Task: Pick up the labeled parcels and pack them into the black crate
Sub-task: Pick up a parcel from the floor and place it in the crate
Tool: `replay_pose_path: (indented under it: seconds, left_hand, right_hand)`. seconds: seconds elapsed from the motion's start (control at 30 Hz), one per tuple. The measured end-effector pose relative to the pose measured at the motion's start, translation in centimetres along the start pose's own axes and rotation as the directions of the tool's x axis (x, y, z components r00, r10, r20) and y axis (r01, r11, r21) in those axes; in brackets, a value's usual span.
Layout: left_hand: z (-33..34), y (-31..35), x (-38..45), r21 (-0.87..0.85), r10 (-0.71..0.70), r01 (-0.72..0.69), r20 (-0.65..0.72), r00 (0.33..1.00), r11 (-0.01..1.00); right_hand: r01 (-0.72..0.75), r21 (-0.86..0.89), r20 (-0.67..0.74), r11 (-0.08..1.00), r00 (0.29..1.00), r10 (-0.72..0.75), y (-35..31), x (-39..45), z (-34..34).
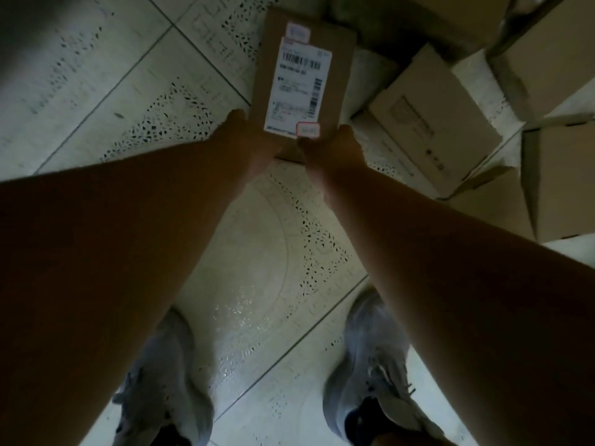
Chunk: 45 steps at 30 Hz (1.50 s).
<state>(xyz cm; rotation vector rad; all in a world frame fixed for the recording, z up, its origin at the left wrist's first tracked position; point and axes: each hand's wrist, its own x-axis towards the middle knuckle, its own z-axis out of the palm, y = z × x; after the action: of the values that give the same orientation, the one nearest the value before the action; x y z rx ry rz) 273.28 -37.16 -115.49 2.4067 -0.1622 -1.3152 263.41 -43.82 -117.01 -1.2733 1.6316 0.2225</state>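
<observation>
A flat brown cardboard parcel with a white barcode label on its top face is held above the tiled floor at top centre. My left hand grips its near left corner. My right hand grips its near right corner, thumb on the label's edge. Both arms reach forward from the bottom of the view. The black crate is not in view.
Several more cardboard boxes lie piled on the floor at the right, some tilted, one large box at the far right edge. My two grey shoes stand on the pale patterned floor tiles.
</observation>
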Motion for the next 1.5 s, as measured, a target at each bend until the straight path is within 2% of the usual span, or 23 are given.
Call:
replay_pose_path:
  seconds: [0.07,0.23,0.37,0.47,0.63,0.73,0.87,1.03,1.13,1.23,1.33,1.5]
  left_hand:
    - [-0.4,0.8,-1.0,-0.030,-0.088,0.088,0.000,0.996,0.996]
    - [-4.1,1.6,-8.2,-0.036,-0.118,0.116,-0.044,0.992,0.993]
    - [-9.9,3.6,-17.7,-0.148,-0.127,0.141,0.099,0.987,0.979]
    - [-15.8,6.7,-26.2,-0.178,-0.066,0.089,0.133,0.989,0.980]
    - [-27.9,12.1,-41.0,-0.393,0.097,0.012,0.256,0.962,0.920]
    - [-35.4,15.7,-48.7,-0.472,0.250,-0.128,0.205,0.946,0.872]
    - [-42.4,20.0,-56.4,-0.524,0.472,-0.327,0.168,0.866,0.786]
    - [-47.1,21.1,-63.7,-0.564,0.617,-0.435,0.175,0.767,0.702]
    - [-49.5,20.7,-67.1,-0.660,0.606,-0.417,0.073,0.792,0.625]
    - [-51.0,20.4,-69.9,-0.694,0.524,-0.480,-0.172,0.834,0.536]
    - [-51.0,20.0,-72.0,-0.586,0.447,-0.606,-0.412,0.794,0.537]
    - [-49.4,17.9,-74.5,-0.531,0.313,-0.666,-0.607,0.730,0.524]
  right_hand:
    - [-0.110,0.073,0.028,0.991,0.994,0.108,-0.8,-1.0,-0.8]
    - [-0.177,0.111,0.092,0.978,0.982,0.167,-2.1,-8.9,-5.5]
    - [-0.207,0.127,0.160,0.970,0.969,0.186,-4.7,-19.3,-11.6]
    - [-0.083,0.143,0.186,0.986,0.981,0.056,-8.3,-28.1,-16.3]
    - [0.152,0.142,0.184,0.978,0.967,-0.177,-16.8,-43.6,-23.8]
    - [0.283,0.227,0.131,0.932,0.939,-0.318,-22.5,-52.1,-27.9]
    - [0.429,0.355,0.029,0.831,0.883,-0.469,-29.1,-60.8,-32.2]
    - [0.548,0.396,-0.080,0.737,0.820,-0.567,-33.3,-69.1,-34.6]
    - [0.618,0.414,-0.120,0.668,0.765,-0.633,-34.1,-72.9,-34.1]
    - [0.682,0.373,-0.098,0.629,0.703,-0.704,-34.1,-75.9,-32.6]
    - [0.732,0.358,-0.074,0.579,0.640,-0.764,-34.3,-77.4,-32.0]
    - [0.833,0.266,0.006,0.484,0.501,-0.865,-34.7,-77.9,-32.7]
